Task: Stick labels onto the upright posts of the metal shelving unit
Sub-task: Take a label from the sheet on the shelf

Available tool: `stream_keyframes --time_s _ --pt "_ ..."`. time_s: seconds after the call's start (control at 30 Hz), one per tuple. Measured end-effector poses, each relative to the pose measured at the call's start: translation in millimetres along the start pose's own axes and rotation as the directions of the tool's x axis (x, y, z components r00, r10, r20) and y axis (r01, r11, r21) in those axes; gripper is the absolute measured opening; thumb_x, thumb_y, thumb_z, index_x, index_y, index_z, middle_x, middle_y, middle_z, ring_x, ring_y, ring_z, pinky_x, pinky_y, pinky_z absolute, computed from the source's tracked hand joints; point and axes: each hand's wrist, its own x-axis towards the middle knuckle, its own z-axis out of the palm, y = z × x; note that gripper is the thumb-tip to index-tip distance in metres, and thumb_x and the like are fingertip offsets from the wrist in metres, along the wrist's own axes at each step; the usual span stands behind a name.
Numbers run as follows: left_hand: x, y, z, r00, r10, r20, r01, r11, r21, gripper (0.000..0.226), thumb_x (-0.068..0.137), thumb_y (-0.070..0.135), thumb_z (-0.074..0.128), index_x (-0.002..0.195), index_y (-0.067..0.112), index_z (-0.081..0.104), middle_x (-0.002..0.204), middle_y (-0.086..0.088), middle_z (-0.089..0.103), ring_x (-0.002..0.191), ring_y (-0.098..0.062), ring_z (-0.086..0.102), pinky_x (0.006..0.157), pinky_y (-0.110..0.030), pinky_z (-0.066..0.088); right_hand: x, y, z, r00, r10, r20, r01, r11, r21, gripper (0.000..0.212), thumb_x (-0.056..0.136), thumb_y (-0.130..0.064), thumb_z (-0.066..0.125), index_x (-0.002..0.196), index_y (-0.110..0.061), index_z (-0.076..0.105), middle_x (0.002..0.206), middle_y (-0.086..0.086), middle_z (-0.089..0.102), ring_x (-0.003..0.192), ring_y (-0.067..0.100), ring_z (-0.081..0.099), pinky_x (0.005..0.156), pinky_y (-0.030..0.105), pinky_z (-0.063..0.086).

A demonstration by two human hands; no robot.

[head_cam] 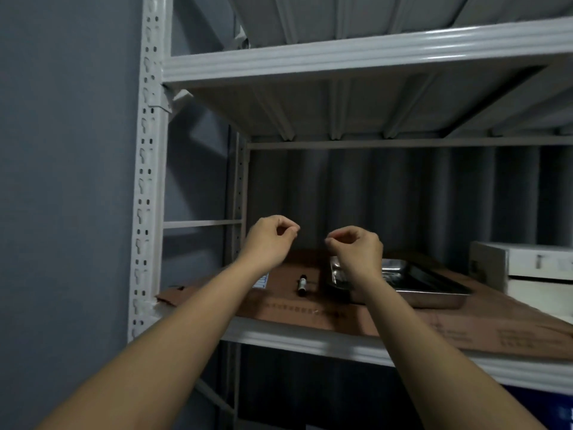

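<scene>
The white slotted front-left post of the shelving unit runs up the left of the view. A pale strip is wrapped round it just under the upper beam. The rear post stands behind it. My left hand and my right hand are raised side by side above the middle shelf, a little apart. On each, the thumb and forefinger are pinched together and the other fingers are curled. I see nothing between the fingertips. A white sheet with blue print lies on the shelf, partly hidden by my left wrist.
Brown cardboard covers the middle shelf. On it lie a black marker and a shiny metal tray, with a white box at the right. The upper shelf beam crosses overhead. A grey wall is on the left.
</scene>
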Motion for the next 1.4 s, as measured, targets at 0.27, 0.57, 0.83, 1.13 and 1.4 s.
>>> stream_keyframes --time_s 0.27,0.57,0.83,1.13,1.4 --pt "13 -22 54 0.995 -0.049 0.091 0.049 0.999 0.004 0.013 0.093 0.021 0.056 0.086 0.024 0.066 0.097 0.004 0.069 0.099 -0.016 0.062 0.086 -0.028 0.046 27 46 -24 0.994 -0.017 0.109 0.047 0.959 -0.28 0.009 0.087 -0.013 0.069 0.092 -0.009 0.075 0.091 0.006 0.073 0.09 0.017 0.066 0.086 0.033 0.052" --pt "29 -34 87 0.985 -0.071 0.158 0.062 0.996 0.065 0.018 0.092 0.026 0.056 0.078 0.033 0.063 0.099 0.007 0.068 0.098 -0.011 0.06 0.083 -0.028 0.047 53 64 -18 0.946 0.087 0.313 0.122 0.799 -0.588 0.024 0.086 -0.033 0.07 0.088 -0.009 0.071 0.094 0.011 0.068 0.088 0.025 0.064 0.074 0.034 0.05" --pt "33 -36 92 0.982 -0.066 0.179 0.048 0.993 0.106 0.017 0.093 0.024 0.053 0.083 0.029 0.066 0.102 0.007 0.066 0.096 -0.011 0.059 0.073 -0.025 0.046 59 64 -15 0.836 0.214 0.505 0.273 0.636 -0.722 0.021 0.087 -0.009 0.064 0.107 -0.008 0.069 0.112 0.01 0.065 0.103 0.026 0.061 0.088 0.034 0.052" --pt "35 -30 86 0.98 -0.053 0.194 0.031 0.993 0.11 0.016 0.093 0.024 0.053 0.087 0.026 0.067 0.104 0.007 0.066 0.102 -0.01 0.055 0.083 -0.026 0.042 62 55 -15 0.845 0.177 0.505 0.302 0.621 -0.724 0.02 0.086 -0.01 0.066 0.106 -0.008 0.069 0.11 0.011 0.065 0.1 0.025 0.062 0.086 0.034 0.052" --pt "31 -22 80 0.979 -0.034 0.2 0.013 0.994 0.108 0.015 0.094 0.024 0.052 0.09 0.027 0.067 0.106 0.006 0.065 0.102 -0.011 0.056 0.083 -0.026 0.043 57 48 -22 0.854 0.142 0.501 0.284 0.68 -0.676 0.015 0.085 -0.009 0.069 0.099 -0.013 0.073 0.107 0.006 0.068 0.1 0.02 0.063 0.091 0.033 0.052"
